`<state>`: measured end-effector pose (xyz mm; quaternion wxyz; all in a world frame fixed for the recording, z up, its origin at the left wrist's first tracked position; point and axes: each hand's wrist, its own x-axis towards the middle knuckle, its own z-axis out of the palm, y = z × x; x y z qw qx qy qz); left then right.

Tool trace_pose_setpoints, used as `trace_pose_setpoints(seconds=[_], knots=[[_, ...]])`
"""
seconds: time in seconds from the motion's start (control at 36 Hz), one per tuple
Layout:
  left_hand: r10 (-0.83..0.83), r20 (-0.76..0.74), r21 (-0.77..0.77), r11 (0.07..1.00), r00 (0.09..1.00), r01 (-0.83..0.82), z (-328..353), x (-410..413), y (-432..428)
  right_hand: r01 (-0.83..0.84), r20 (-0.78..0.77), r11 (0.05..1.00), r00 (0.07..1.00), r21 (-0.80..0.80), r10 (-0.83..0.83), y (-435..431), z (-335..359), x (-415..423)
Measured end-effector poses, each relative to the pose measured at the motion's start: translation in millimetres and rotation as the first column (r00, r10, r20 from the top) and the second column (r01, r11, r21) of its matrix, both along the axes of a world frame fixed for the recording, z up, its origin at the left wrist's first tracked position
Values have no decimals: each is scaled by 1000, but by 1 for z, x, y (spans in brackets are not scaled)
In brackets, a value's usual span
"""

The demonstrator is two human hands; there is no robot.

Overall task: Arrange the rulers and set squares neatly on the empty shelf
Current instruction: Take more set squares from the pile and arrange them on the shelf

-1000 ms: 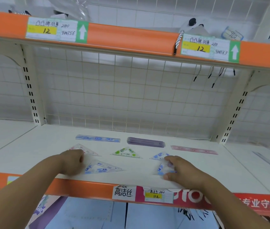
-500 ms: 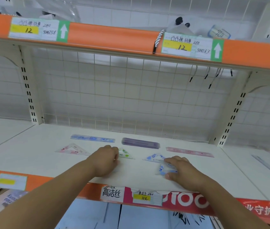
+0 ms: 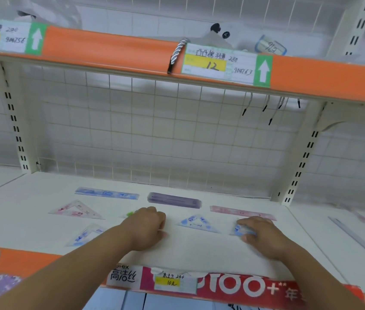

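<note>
Three rulers lie in a row at the back of the white shelf (image 3: 31,198): a blue ruler (image 3: 106,193), a purple ruler (image 3: 173,200) and a pink ruler (image 3: 242,212). In front of them lie a pink set square (image 3: 76,210) and a blue set square (image 3: 197,223), with another blue set square (image 3: 85,237) at the front left. My left hand (image 3: 148,227) is curled over a green set square (image 3: 130,213), which is mostly hidden. My right hand (image 3: 262,237) presses on a small blue set square (image 3: 238,230).
An orange-edged upper shelf (image 3: 110,45) with price labels hangs overhead. A wire grid forms the back wall, with slotted uprights (image 3: 14,121) on both sides. More rulers (image 3: 356,238) lie on the neighbouring shelf to the right. The shelf's front edge carries a red label strip (image 3: 233,287).
My left hand left the front-left blue set square and moved right onto the green one. My right hand slid its small blue set square to the right, away from the middle blue one.
</note>
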<state>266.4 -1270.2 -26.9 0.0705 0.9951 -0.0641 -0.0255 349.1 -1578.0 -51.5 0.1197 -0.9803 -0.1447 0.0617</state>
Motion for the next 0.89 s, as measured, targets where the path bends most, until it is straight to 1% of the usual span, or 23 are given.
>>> trace_pose_setpoints(seconds=[0.06,0.14,0.19,0.31,0.5,0.78,0.89], knots=[[-38,-66,-6,999,997,38,-1,0,1,11,-1,1000,1000,-18,-11,-5,-2,4],[-76,-204,-68,996,976,64,-3,-2,-2,24,-7,1000,1000,1,-24,-10,-5,8],[-92,-247,-92,993,965,71,-5,-3,-5,24,-16,999,1000,24,-24,-11,-6,9],[-91,-254,-110,992,963,65,-8,-3,-9,3,-34,999,999,35,-2,-13,-6,10],[-104,-257,-97,992,961,81,-8,-5,-10,-1,-44,1000,999,28,3,-18,-11,12],[-122,-259,-78,991,958,105,-10,-5,-10,16,-2,1000,1000,16,-16,-12,-11,9],[-138,-260,-103,988,956,114,-10,-8,-9,27,41,997,999,77,-30,-2,-11,7]])
